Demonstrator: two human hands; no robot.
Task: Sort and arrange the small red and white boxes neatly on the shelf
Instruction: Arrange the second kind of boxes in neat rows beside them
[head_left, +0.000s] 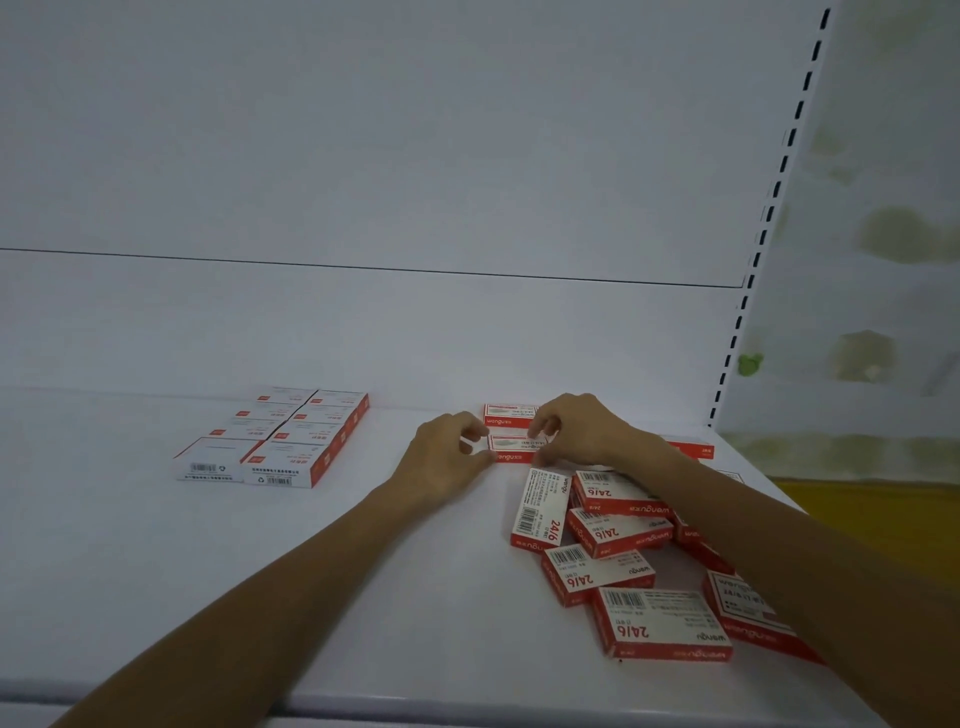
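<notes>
On the white shelf (156, 571), several red and white boxes form a tidy two-column block (283, 439) at the left. A loose heap of similar boxes (618, 561) lies at the right front. Two boxes lie one behind the other near the back: the rear box (506, 415) and the nearer box (511, 449). My left hand (447, 462) touches the nearer box's left end with thumb and fingertips. My right hand (576, 431) rests over its right end, fingers curled down on it. The box sits flat on the shelf between both hands.
The shelf's white back panel (363, 208) rises behind the boxes. A slotted upright (769, 218) stands at the right. Another red box (693, 448) lies behind my right forearm. The shelf's front edge (415, 701) runs along the bottom.
</notes>
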